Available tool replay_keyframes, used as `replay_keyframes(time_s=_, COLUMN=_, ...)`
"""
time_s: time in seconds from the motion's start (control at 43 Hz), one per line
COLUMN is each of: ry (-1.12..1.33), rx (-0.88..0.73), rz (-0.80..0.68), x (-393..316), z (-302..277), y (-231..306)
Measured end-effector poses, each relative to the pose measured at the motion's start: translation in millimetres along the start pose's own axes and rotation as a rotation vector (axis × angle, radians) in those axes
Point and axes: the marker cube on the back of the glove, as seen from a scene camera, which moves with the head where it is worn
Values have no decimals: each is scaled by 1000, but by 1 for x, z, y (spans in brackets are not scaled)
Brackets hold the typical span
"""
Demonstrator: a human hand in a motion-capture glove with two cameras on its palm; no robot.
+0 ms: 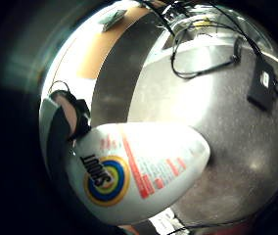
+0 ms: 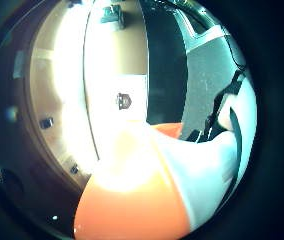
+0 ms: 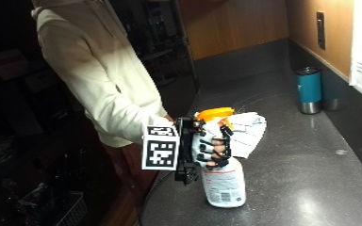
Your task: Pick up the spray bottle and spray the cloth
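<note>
- While the right hand has its fingers curled round the spray bottle, the bottle stands near the counter's near edge — seemingly about to be lifted.
- Just behind it, the striped cloth shows — what supports it is hidden.
- Whether the bottle's base touches the counter is hard to tell.

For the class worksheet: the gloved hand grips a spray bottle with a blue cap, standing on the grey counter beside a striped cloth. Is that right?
Not quite. The outside view shows the spray bottle has an orange cap, not blue. The rest holds: the gloved right hand grips it on the grey counter, beside the striped cloth.
</note>
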Motion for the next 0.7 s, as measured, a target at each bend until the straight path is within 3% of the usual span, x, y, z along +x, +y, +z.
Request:
replay_keyframes(time_s=0.14, ry=135, rx=-221, rz=-143, x=-20, z=21, y=6)
replay_keyframes(time_s=0.256, ry=319, rx=-488, rz=-347, x=-55, z=40, y=14)
replay_keyframes(time_s=0.442, ry=631, rx=-840, rz=-583, x=-104, z=69, y=74)
replay_keyframes(time_s=0.581, ry=868, rx=-983, rz=-763, x=-136, z=79, y=120)
replay_keyframes(time_s=0.698, ry=1118, rx=-1004, rz=-953, x=-153, z=83, y=157)
